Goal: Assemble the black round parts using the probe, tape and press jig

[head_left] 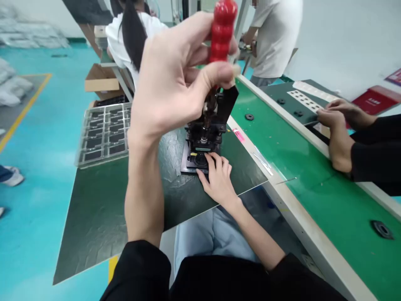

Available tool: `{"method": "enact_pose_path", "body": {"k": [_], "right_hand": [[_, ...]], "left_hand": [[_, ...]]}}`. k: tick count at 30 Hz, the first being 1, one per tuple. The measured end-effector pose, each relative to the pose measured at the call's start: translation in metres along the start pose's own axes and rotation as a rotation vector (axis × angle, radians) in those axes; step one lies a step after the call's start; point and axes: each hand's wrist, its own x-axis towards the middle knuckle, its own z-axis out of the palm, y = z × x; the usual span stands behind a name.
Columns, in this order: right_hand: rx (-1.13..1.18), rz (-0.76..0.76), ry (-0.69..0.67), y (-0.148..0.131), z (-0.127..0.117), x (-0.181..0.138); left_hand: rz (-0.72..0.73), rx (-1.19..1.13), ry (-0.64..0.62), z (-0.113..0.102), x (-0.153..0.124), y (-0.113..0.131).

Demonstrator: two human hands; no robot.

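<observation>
My left hand [175, 71] is raised and closed around the red ridged handle [222, 31] of a black hand press [206, 125]. Under the press head, a small black plastic part [201, 159] with a round ring lies on the metal base plate [185, 164]; a yellow mark shows near it. My right hand [218, 177] reaches in from the right at the press's base. Its index finger and thumb are bent about the near right side of the black part, holding it there. The other fingers curve beside the fixture.
A clear compartment tray [103, 136] of black pieces stands left on the dark table [94, 209]. The green conveyor belt [272, 142] runs along the right, carrying scattered black parts [381, 229]. Across it, a co-worker's hands [336, 115] hold a white strip [303, 100]. Two other people stand or sit behind.
</observation>
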Motion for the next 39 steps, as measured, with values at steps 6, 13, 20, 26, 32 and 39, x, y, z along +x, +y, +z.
{"method": "enact_pose_path", "body": {"k": [6,13,20,26,32,39], "right_hand": [[-0.018,0.086,0.094,-0.008,0.003,0.019],[-0.029,0.201,0.002,-0.019,-0.008,0.045],[-0.014,0.122,-0.110,-0.016,-0.020,0.052],[0.488,-0.016,-0.019,0.003,-0.064,-0.018],[0.369,0.242,0.350,0.087,-0.159,-0.081],[-0.116,0.479,0.334,0.284,-0.163,-0.021]], "left_hand": [[-0.068,0.180,0.149,0.027,0.014,-0.016],[0.014,0.266,0.102,0.021,0.004,-0.031],[0.113,0.291,0.081,0.022,0.004,-0.032],[0.166,0.279,0.027,0.015,0.002,-0.047],[-0.090,0.086,0.105,0.031,0.008,-0.073],[-0.352,0.100,0.318,0.048,0.018,-0.074]]}}
